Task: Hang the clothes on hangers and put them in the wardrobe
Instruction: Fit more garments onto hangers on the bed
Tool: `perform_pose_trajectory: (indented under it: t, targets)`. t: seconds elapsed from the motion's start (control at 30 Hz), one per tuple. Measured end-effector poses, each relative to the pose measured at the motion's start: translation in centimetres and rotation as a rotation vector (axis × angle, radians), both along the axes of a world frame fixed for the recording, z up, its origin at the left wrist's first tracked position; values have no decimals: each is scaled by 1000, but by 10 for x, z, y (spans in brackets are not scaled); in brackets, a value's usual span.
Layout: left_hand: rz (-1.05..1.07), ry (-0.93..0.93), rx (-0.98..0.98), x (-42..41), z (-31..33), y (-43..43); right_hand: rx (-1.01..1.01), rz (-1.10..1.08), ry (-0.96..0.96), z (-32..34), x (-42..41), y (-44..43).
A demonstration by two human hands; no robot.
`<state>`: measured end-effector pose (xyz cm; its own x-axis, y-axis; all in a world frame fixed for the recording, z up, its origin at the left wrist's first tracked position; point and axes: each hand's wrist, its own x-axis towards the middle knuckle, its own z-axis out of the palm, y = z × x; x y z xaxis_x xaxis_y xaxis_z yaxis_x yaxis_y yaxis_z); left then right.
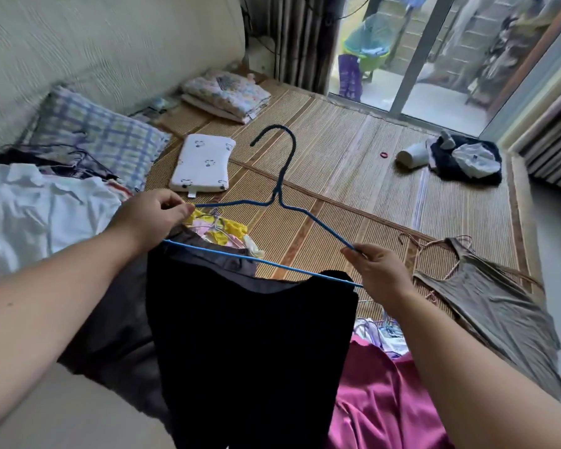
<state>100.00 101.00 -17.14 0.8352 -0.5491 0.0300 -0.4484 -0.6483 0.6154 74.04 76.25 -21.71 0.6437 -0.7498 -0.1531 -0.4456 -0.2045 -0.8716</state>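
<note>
Because a wire hanger bends and tips so easily, the person holds the blue wire hanger at both ends. The left hand pinches the left shoulder tip between thumb and fingers. The right hand pinches the right tip the same way. Held like this, the hanger stays level and its hook points away, up in the air.

A black garment is draped over the bottom bar of the hanger and hangs down in front of the person. It looks folded over the bar so it will not slide off. I think it is nearly hung, and only needs to be pulled even on both sides.

No wardrobe can be seen, so I cannot tell which way the person must carry it.

More clothes wait all around on the bamboo mat. A pink garment lies just under the right arm. A grey-brown strappy top is spread flat on the right. A yellow piece of clothing peeks out behind the hanger. A white shirt is piled on the left, near a checked pillow. A small white pillow and a folded blanket lie farther off. A dark heap of clothes sits by the glass door.

Nothing blocks the hanger, but the long black cloth could drag over the pile below.
</note>
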Motion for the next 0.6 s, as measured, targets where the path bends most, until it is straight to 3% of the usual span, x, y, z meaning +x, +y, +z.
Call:
perform_pose_trajectory:
  t: [0.2,0.43,0.6]
  targets:
    - [-76,66,65,55,-44,-43,-29,-41,101,-33,34,-17]
    - [-184,70,269,78,-150,-106,-153,37,648,-121,53,-59]
    - [-205,129,328,96,-230,-150,-143,57,822,-186,79,-96]
